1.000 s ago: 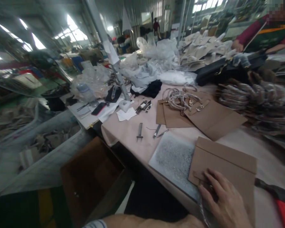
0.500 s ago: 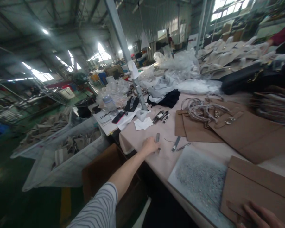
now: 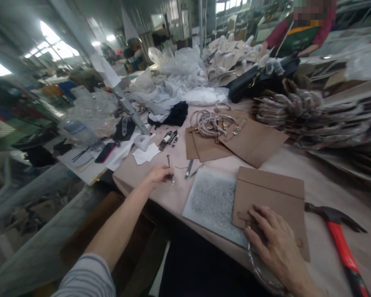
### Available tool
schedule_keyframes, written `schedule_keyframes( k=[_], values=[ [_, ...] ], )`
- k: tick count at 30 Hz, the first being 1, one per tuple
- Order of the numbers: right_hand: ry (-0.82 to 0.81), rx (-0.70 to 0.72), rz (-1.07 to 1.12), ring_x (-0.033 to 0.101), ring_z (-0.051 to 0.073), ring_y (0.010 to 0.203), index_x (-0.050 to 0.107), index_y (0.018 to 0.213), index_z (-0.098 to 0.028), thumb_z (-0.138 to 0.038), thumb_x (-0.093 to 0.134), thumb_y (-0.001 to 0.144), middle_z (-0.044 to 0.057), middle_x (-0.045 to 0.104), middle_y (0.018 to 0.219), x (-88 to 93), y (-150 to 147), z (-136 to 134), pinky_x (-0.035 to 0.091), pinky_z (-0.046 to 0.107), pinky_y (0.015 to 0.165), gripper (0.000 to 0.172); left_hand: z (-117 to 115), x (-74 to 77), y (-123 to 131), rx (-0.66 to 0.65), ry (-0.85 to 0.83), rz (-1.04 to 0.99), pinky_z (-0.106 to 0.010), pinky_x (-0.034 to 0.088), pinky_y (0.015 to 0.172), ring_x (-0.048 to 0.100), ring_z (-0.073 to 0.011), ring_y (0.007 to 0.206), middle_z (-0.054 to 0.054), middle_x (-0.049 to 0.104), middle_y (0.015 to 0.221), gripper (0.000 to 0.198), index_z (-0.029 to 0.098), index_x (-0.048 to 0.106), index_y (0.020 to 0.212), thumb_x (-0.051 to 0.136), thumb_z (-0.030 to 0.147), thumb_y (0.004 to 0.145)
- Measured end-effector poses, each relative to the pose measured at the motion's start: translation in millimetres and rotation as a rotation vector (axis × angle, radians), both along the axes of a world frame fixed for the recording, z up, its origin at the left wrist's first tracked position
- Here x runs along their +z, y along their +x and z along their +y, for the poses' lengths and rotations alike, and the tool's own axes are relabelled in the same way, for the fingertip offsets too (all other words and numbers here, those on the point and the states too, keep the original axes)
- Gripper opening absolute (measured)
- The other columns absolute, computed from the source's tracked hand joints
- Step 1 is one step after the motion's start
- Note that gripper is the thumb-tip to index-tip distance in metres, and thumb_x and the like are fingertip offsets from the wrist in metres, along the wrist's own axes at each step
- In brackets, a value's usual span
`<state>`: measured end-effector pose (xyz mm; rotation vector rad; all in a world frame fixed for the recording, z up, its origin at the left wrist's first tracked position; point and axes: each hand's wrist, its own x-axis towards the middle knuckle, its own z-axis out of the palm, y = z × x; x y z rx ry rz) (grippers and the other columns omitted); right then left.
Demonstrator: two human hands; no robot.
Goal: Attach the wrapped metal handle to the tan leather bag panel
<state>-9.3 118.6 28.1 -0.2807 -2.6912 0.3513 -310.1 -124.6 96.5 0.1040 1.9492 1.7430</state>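
The left hand (image 3: 160,175) is closed about a slim metal tool (image 3: 168,161), held at the tabletop (image 3: 324,181) inward of its near-left corner, with a flat metal tool (image 3: 189,168) lying just to the right. The right hand (image 3: 273,237) is open, fingers spread on a brown panel (image 3: 270,189), which overlaps the right side of a grey slab (image 3: 210,202) set along the near edge. A red-handled hammer (image 3: 340,239) rests beside the panel's right side, and further brown panels (image 3: 255,142) with plastic-wrapped handles (image 3: 207,123) lie farther from the near edge.
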Motion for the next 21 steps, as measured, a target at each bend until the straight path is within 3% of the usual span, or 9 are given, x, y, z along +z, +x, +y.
schedule_keyframes(
  k=[3,7,13,21],
  values=[
    [-0.026,-0.006,0.001,0.05,0.037,0.123,0.059,0.122,-0.017,-0.044,0.044,0.099,0.015,0.057,0.131,0.4,0.8,-1.0,0.045,0.057,0.096,0.039,12.3,-4.6,14.7,-0.032,0.087,-0.06,-0.02,0.047,0.054,0.063,-0.012,0.064,-0.005,0.067,0.073,0.032,0.01,0.062,0.078,0.081,0.035,0.076],
    [-0.048,-0.01,-0.006,0.05,0.037,0.123,0.058,0.124,-0.018,-0.044,0.045,0.098,0.015,0.057,0.132,1.6,0.3,-2.2,0.044,0.058,0.097,0.039,48.6,-22.1,60.1,-0.077,0.313,-0.125,-0.021,0.05,0.056,0.067,-0.0165,0.071,-0.007,0.071,0.081,0.046,0.011,0.064,0.086,0.087,0.043,0.063],
    [-0.138,-0.046,-0.012,0.05,0.036,0.125,0.061,0.12,-0.02,-0.044,0.047,0.095,0.015,0.059,0.131,1.4,0.8,-2.4,0.041,0.059,0.101,0.037,96.0,-49.1,122.3,-0.249,0.314,0.047,-0.027,0.054,0.07,0.067,-0.0176,0.078,-0.01,0.072,0.094,0.038,0.013,0.065,0.099,0.076,0.044,0.079],
    [-0.148,-0.036,0.001,0.046,0.037,0.129,0.058,0.123,-0.018,-0.043,0.048,0.096,0.015,0.057,0.134,-0.9,2.7,-2.6,0.039,0.061,0.103,0.038,105.3,-58.7,141.5,-0.396,0.254,0.269,-0.028,0.054,0.082,0.067,-0.0188,0.092,-0.01,0.071,0.105,0.025,0.014,0.065,0.109,0.065,0.029,0.089]
  ],
)
